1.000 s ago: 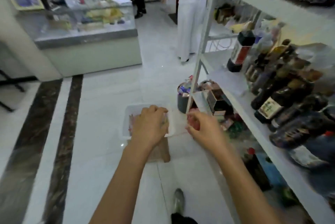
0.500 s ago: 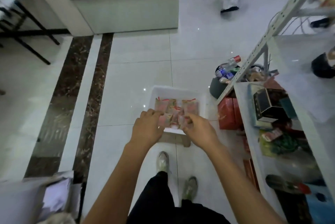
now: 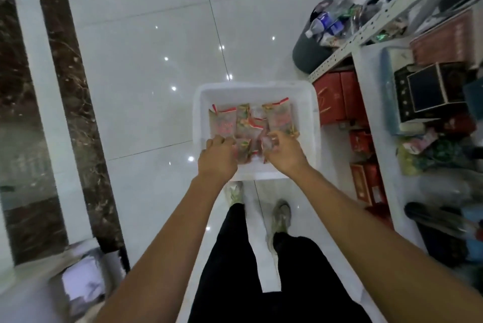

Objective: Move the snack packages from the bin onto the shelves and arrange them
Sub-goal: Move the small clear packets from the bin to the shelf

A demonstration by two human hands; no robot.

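A white plastic bin stands on the tiled floor in front of my feet. Several red-and-green snack packages lie flat inside it, side by side. Both my hands are down in the near part of the bin. The fingers of my left hand curl over the near end of the left snack package. Over a crinkled package near the middle, my right hand pinches its edge. The white shelf runs along the right, just beside the bin.
Red boxes sit under the shelf next to the bin. A dark waste bucket full of bottles stands behind the shelf's perforated post. Dark boxes and packets crowd the shelf. Papers lie at the lower left, and my shoes stand just behind the bin.
My head has tilted down from the shelves to the bin. Both hands dropped into the bin and closed on the near packages.
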